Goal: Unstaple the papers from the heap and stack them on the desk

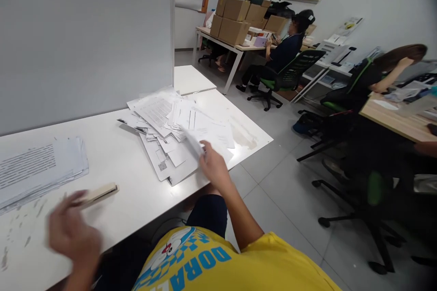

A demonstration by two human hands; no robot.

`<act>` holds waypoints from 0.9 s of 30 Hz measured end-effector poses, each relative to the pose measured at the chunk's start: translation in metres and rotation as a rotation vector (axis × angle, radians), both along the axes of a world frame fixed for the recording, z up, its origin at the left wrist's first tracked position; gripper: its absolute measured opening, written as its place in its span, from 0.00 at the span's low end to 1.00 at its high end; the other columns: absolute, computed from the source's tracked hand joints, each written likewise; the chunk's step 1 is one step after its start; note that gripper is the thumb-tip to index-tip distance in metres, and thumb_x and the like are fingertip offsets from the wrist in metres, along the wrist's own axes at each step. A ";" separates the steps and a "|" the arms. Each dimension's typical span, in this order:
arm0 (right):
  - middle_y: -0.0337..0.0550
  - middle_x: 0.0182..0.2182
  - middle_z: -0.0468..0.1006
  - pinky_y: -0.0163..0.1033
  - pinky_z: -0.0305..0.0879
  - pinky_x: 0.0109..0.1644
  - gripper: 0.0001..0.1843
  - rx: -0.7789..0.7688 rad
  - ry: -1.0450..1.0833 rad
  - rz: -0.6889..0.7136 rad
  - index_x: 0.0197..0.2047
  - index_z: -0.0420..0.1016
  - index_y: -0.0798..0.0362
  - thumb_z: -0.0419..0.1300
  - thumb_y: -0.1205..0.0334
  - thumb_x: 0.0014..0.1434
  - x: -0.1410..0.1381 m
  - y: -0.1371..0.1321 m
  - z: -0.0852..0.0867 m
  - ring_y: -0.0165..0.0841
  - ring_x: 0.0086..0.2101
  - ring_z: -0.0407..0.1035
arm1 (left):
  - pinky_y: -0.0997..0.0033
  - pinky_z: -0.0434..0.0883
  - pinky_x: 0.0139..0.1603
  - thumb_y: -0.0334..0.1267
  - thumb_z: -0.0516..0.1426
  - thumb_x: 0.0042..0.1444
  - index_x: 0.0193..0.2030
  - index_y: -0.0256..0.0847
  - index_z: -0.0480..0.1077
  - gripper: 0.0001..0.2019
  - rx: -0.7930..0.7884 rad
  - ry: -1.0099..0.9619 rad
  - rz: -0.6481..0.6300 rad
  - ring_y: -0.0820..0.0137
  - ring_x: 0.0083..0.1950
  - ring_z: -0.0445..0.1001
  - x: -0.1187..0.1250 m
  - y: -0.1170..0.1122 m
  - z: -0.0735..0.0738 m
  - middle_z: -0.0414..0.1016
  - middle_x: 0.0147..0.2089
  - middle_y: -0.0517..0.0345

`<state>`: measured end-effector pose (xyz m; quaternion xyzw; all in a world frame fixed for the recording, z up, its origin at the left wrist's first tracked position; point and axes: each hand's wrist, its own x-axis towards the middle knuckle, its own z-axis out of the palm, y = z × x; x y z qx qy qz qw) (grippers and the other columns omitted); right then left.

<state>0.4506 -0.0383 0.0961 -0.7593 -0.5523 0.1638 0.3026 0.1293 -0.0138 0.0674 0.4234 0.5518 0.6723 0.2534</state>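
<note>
My right hand point(214, 167) pinches the edge of a white paper sheet point(192, 140) and tilts it up over a loose heap of printed papers point(155, 111). One sheet of the heap near the table's front edge carries a QR code. On the left, my left hand point(73, 232) is smeared by motion above the table. Its fingertips overlap the near end of a cream stapler point(100, 193); whether they touch it, I cannot make out. Behind the stapler lies a stack of printed sheets point(37, 168), text side up.
A grey partition point(85, 41) stands along the back of the white table point(126, 200). Small dark bits are scattered at its left. Beyond, one person sits near cardboard boxes point(234, 9), another at a desk on the right. Wheeled chairs point(287, 72) stand on the tiled floor.
</note>
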 end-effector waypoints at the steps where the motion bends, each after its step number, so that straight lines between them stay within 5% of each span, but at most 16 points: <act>1: 0.53 0.51 0.79 0.48 0.70 0.51 0.28 -0.010 0.008 0.116 0.68 0.57 0.52 0.47 0.68 0.65 -0.017 -0.011 0.002 0.44 0.46 0.76 | 0.50 0.74 0.57 0.56 0.57 0.55 0.51 0.46 0.73 0.22 -0.090 -0.153 -0.137 0.54 0.58 0.74 0.031 -0.018 -0.001 0.75 0.53 0.52; 3: 0.55 0.53 0.79 0.50 0.70 0.53 0.30 -0.034 0.051 0.402 0.70 0.56 0.54 0.49 0.66 0.65 -0.047 -0.029 0.003 0.45 0.50 0.75 | 0.47 0.74 0.57 0.62 0.55 0.56 0.57 0.48 0.69 0.29 -0.383 -0.462 -0.443 0.55 0.56 0.76 0.082 -0.045 -0.003 0.75 0.58 0.49; 7: 0.55 0.64 0.70 0.59 0.53 0.70 0.38 -0.026 0.267 0.864 0.73 0.53 0.53 0.60 0.57 0.63 -0.078 -0.044 -0.012 0.48 0.60 0.68 | 0.56 0.75 0.60 0.58 0.52 0.60 0.57 0.44 0.70 0.26 -0.736 -0.634 -0.543 0.56 0.64 0.71 0.114 -0.062 -0.011 0.75 0.58 0.47; 9: 0.51 0.69 0.63 0.61 0.43 0.73 0.40 -0.072 0.436 0.846 0.73 0.53 0.48 0.61 0.53 0.63 -0.080 -0.044 -0.026 0.48 0.65 0.61 | 0.59 0.76 0.59 0.52 0.52 0.62 0.58 0.44 0.70 0.23 -0.798 -0.590 -0.537 0.57 0.66 0.70 0.108 -0.062 -0.016 0.76 0.58 0.48; 13: 0.42 0.73 0.53 0.57 0.44 0.73 0.40 -0.197 0.829 0.746 0.73 0.51 0.40 0.60 0.45 0.63 -0.083 -0.039 -0.050 0.43 0.71 0.47 | 0.56 0.79 0.54 0.49 0.51 0.62 0.62 0.46 0.67 0.24 -0.744 -0.393 -0.578 0.56 0.64 0.72 0.096 -0.067 -0.028 0.75 0.60 0.48; 18: 0.44 0.72 0.56 0.50 0.47 0.74 0.37 -0.040 1.068 0.694 0.70 0.58 0.43 0.59 0.42 0.63 -0.082 -0.033 -0.048 0.38 0.71 0.49 | 0.50 0.78 0.55 0.50 0.55 0.60 0.60 0.43 0.70 0.24 -0.667 -0.230 -0.589 0.53 0.56 0.78 0.089 -0.075 -0.039 0.78 0.56 0.45; 21: 0.43 0.72 0.55 0.50 0.43 0.75 0.32 0.215 0.898 0.426 0.69 0.59 0.43 0.57 0.46 0.65 -0.056 -0.027 -0.039 0.37 0.71 0.47 | 0.48 0.72 0.63 0.56 0.57 0.58 0.55 0.40 0.74 0.26 -0.551 0.065 -0.568 0.52 0.59 0.75 0.069 -0.072 -0.028 0.79 0.54 0.46; 23: 0.45 0.73 0.52 0.51 0.42 0.75 0.37 0.317 0.796 0.276 0.71 0.54 0.44 0.60 0.46 0.63 -0.036 -0.019 -0.037 0.38 0.72 0.44 | 0.51 0.67 0.68 0.57 0.57 0.58 0.55 0.44 0.76 0.25 -0.415 0.312 -0.725 0.53 0.64 0.72 0.051 -0.064 -0.012 0.78 0.57 0.50; 25: 0.48 0.72 0.54 0.52 0.49 0.72 0.43 0.317 0.787 0.289 0.72 0.50 0.45 0.62 0.44 0.60 -0.021 -0.009 -0.039 0.41 0.71 0.48 | 0.54 0.65 0.70 0.56 0.56 0.59 0.56 0.49 0.76 0.23 -0.290 0.470 -0.940 0.55 0.66 0.70 0.036 -0.053 0.004 0.75 0.61 0.55; 27: 0.51 0.66 0.66 0.52 0.58 0.67 0.41 0.268 0.822 0.387 0.69 0.56 0.46 0.63 0.43 0.58 -0.015 0.001 -0.042 0.44 0.65 0.59 | 0.56 0.64 0.71 0.56 0.55 0.60 0.58 0.52 0.75 0.23 -0.240 0.552 -1.011 0.56 0.67 0.69 0.024 -0.043 0.015 0.73 0.63 0.57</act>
